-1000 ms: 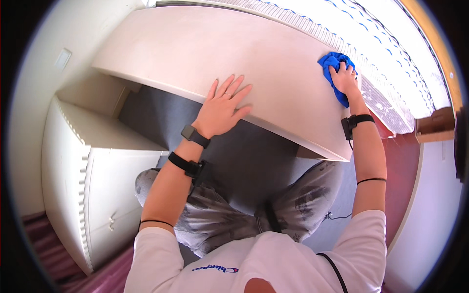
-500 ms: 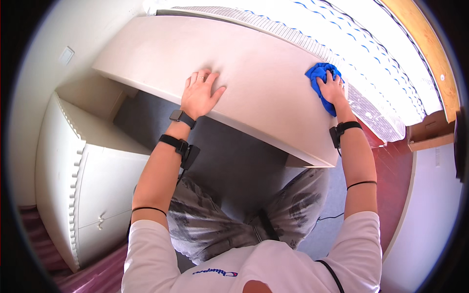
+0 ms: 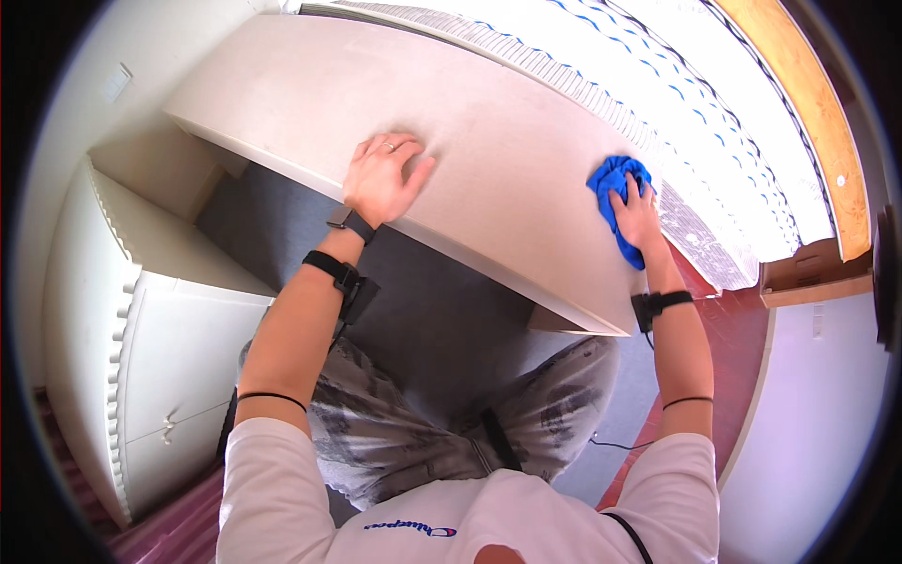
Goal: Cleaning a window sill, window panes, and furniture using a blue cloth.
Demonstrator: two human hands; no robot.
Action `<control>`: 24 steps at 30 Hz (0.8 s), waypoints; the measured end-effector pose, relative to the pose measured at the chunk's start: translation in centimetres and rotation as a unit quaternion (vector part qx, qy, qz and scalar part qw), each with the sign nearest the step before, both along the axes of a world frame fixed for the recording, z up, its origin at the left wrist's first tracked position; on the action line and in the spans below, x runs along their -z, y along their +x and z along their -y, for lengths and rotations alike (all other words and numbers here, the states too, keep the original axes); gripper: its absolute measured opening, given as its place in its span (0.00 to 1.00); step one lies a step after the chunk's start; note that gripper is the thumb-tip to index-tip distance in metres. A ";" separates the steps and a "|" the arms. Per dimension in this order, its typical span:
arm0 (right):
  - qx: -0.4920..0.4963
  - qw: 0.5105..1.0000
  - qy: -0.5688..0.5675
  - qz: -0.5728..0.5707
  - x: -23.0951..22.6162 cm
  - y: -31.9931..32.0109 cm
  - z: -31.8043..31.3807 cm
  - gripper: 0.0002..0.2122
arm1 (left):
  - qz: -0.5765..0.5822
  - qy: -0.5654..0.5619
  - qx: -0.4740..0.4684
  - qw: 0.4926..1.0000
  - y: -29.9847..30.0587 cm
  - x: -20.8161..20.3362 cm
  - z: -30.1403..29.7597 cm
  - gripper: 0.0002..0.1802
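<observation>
A pale desk [image 3: 498,160] stretches across in front of me, its surface smooth and bare around my hands. Near its right end lies a crumpled blue cloth [image 3: 611,183], pressed flat to the desktop under my right hand [image 3: 638,216]. The fingers of that hand are bent over the cloth. My left hand [image 3: 383,180] rests on the desktop left of the middle, palm down and holding nothing. Its thumb stands apart from the fingers, which are slightly bent.
A white cabinet [image 3: 188,367] with a scalloped edge stands at the left by the wall. Behind the desk hangs a bright patterned curtain [image 3: 695,103]. An open cardboard box [image 3: 813,273] sits at the far right, above a white panel [image 3: 817,404]. My legs are under the desk's front edge.
My right hand has drawn the blue cloth toward me along the desk's right end. The left hand stays in place, its fingers a little more bent. The whole view has shifted slightly.
</observation>
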State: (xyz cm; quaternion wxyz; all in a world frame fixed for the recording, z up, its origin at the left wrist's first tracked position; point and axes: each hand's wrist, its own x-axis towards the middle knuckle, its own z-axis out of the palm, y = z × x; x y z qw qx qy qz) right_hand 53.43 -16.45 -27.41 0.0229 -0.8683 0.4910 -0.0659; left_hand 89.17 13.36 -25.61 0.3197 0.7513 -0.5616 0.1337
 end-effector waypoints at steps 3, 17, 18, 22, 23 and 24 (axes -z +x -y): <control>-0.025 0.999 0.016 0.022 -1.0 -2.1 -4.2 0.34 | -0.018 -0.023 0.018 0.999 0.1 0.0 -0.7 0.10; -0.025 1.000 0.009 -0.004 -2.0 0.8 -12.8 0.35 | -0.033 -0.031 0.006 0.999 -0.8 -0.7 -0.9 0.07; -0.053 0.999 0.010 0.002 -2.2 2.9 -14.0 0.35 | -0.029 -0.031 0.008 0.999 -0.7 -0.6 -0.9 0.07; -0.137 0.990 0.007 -0.009 -2.8 9.6 -19.5 0.35 | -0.031 -0.018 -0.009 0.999 -0.4 -0.2 -1.0 0.06; -0.144 0.990 -0.002 0.001 -2.6 10.6 -20.6 0.35 | -0.031 -0.021 -0.008 0.999 -0.5 -0.3 -0.8 0.06; -0.151 0.988 -0.011 0.011 -2.4 10.9 -21.3 0.34 | -0.031 -0.022 -0.007 0.999 -0.6 -0.4 -0.5 0.06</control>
